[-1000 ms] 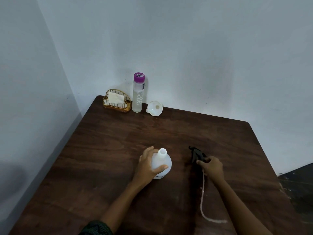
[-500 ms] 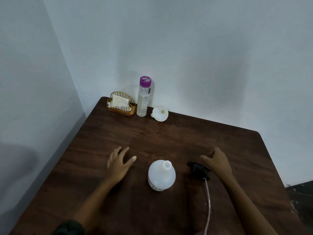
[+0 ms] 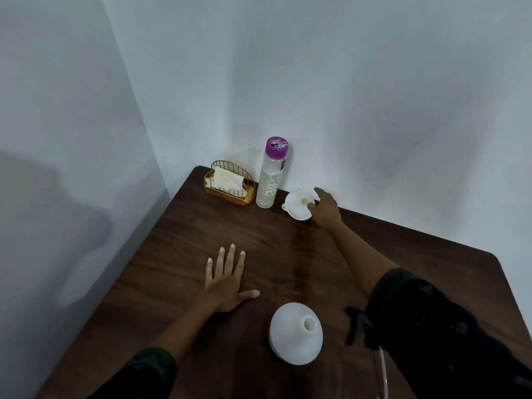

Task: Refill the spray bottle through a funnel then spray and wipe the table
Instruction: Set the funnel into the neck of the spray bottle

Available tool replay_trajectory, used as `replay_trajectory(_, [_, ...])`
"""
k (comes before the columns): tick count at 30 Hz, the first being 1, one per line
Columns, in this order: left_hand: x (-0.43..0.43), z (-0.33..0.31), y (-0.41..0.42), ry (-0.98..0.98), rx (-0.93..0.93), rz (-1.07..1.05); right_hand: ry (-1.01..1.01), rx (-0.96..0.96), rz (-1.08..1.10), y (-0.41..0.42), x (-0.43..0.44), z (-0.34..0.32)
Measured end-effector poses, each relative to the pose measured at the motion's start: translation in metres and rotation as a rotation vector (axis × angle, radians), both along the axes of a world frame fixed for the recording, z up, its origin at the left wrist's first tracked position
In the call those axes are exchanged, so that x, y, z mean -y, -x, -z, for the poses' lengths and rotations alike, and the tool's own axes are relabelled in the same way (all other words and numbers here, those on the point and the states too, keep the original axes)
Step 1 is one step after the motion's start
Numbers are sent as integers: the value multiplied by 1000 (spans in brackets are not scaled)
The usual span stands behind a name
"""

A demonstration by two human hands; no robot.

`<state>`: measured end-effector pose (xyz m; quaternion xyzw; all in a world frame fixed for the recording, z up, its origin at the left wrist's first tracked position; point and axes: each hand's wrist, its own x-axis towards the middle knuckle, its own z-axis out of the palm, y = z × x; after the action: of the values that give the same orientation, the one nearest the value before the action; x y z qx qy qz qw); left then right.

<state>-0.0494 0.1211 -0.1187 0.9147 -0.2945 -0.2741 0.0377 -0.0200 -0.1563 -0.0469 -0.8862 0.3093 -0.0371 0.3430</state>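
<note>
A white spray bottle (image 3: 290, 338) stands open-necked near the table's front. Its black spray head (image 3: 357, 326), with a clear tube (image 3: 383, 367), lies to the right, partly under my right sleeve. Beside the far wall a white funnel (image 3: 296, 205) rests on the table. My right hand (image 3: 325, 210) is stretched out to it, fingers spread around its right rim and touching it. A clear water bottle (image 3: 270, 180) with a purple cap stands left of the funnel. My left hand (image 3: 226, 280) lies flat and empty on the wood, left of the spray bottle.
A gold wire holder (image 3: 229, 182) with a folded white cloth sits in the far left corner of the dark wooden table (image 3: 201, 231). White walls close off the table's left and far sides. The right edge lies beyond my right arm.
My left hand let go of the spray bottle and moved left onto the table. My right hand released the spray head and reached forward to the funnel.
</note>
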Motion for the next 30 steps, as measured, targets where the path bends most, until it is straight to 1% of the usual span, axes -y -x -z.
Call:
replay_trajectory(3, [0, 1, 0, -8, -4, -5, 97, -98, -108, -8, 1, 10])
replay_trajectory(5, [0, 1, -1, -4, -12, -8, 151, -96, -82, -7, -2, 12])
replay_trajectory(7, [0, 0, -2, 1, -21, -6, 152, -87, -30, 1, -8, 11])
replay_trajectory(9, [-1, -1, -2, 6, -29, -6, 69, -55, -41, 14, -14, 9])
replay_trajectory(13, [-4, -3, -2, 11, -33, -16, -180, 73, -32, 56, -36, -17])
replay_trajectory(17, [-3, -15, 0, 16, -67, -34, -309, 183, -16, 108, -63, -54])
replay_trajectory(19, [-2, -29, -2, 26, -123, -67, -384, 241, -24, 134, -76, -74])
replay_trajectory(20, [0, -38, -4, 74, -187, -108, -417, 270, -28, 145, -82, -83])
replay_trajectory(21, [1, -51, -1, 172, -272, -165, -446, 301, -22, 158, -88, -90])
replay_trajectory(23, [5, -77, 6, 469, -433, -291, -514, 345, 6, 175, -96, -100])
replay_trajectory(25, [5, -105, 23, 758, -463, -368, -586, 377, 47, 192, -103, -107])
replay_trajectory(27, [2, -131, 44, 980, -493, -421, -598, 406, 87, 206, -110, -112])
replay_trajectory(29, [-3, -150, 64, 1113, -545, -411, -563, 427, 117, 217, -114, -114])
replay_trajectory(30, [-5, -155, 72, 1140, -568, -378, -546, 434, 128, 221, -115, -114])
